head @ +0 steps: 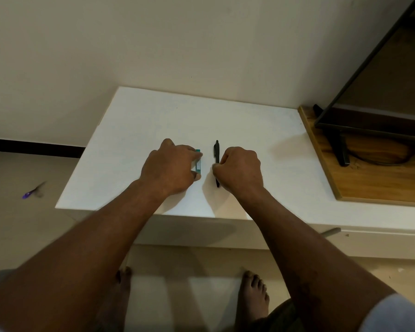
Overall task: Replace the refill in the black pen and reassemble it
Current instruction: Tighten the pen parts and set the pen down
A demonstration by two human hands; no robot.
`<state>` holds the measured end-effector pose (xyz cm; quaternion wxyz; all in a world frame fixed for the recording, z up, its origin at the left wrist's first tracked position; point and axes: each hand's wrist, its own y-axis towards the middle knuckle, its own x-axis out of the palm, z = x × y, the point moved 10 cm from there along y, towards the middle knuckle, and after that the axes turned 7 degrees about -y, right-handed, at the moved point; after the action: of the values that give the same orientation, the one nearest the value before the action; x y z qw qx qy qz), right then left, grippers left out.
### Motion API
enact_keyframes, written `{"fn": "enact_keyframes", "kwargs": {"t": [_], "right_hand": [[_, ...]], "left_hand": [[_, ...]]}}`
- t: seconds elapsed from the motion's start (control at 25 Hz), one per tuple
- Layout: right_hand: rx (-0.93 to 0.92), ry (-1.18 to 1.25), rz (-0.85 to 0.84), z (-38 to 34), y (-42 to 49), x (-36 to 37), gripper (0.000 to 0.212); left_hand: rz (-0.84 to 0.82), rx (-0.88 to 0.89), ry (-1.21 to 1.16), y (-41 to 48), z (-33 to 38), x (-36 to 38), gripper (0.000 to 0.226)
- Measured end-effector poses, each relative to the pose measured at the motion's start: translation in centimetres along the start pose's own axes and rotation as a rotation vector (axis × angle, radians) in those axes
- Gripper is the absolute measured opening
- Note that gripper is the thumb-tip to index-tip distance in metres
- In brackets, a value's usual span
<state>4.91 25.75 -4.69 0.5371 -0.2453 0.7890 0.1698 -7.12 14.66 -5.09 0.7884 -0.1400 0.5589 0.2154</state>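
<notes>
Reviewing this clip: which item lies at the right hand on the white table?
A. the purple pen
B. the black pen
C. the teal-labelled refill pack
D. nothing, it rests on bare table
B: the right hand has its fingertips on the black pen, which lies flat on the white table; the left hand is at the teal-labelled pack.

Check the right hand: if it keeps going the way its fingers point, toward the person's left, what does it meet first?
The black pen: the right hand already has its fingertips at the barrel. Beyond it come a bare strip of white table, then the teal refill pack under the left hand.
</notes>
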Motion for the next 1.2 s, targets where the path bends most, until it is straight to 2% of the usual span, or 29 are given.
{"fn": "enact_keyframes", "kwargs": {"t": [0.48, 0.76, 0.92, 1.08, 1.2], "right_hand": [[-0.01, 0.007, 0.01, 0.1, 0.0, 0.1, 0.015], [0.008, -0.002, 0.022, 0.4, 0.4, 0.3, 0.034], [0.032, 0.021, 0.03, 1.1, 0.7, 0.1, 0.031], [-0.024, -0.128, 0.095, 1.4, 0.7, -0.8, 0.027], [-0.057, -0.199, 0.085, 1.5, 0.2, -0.8, 0.026]], "left_hand": [[0.001, -0.006, -0.024, 0.0, -0.2, 0.2, 0.064], [-0.008, -0.02, 0.001, 0.2, -0.4, 0.4, 0.074], [-0.05, -0.042, -0.004, 0.2, -0.4, 0.6, 0.082], [-0.092, -0.085, 0.02, 0.1, -0.6, 0.6, 0.091], [-0.122, -0.144, 0.028, -0.1, -1.2, 0.6, 0.09]]}}
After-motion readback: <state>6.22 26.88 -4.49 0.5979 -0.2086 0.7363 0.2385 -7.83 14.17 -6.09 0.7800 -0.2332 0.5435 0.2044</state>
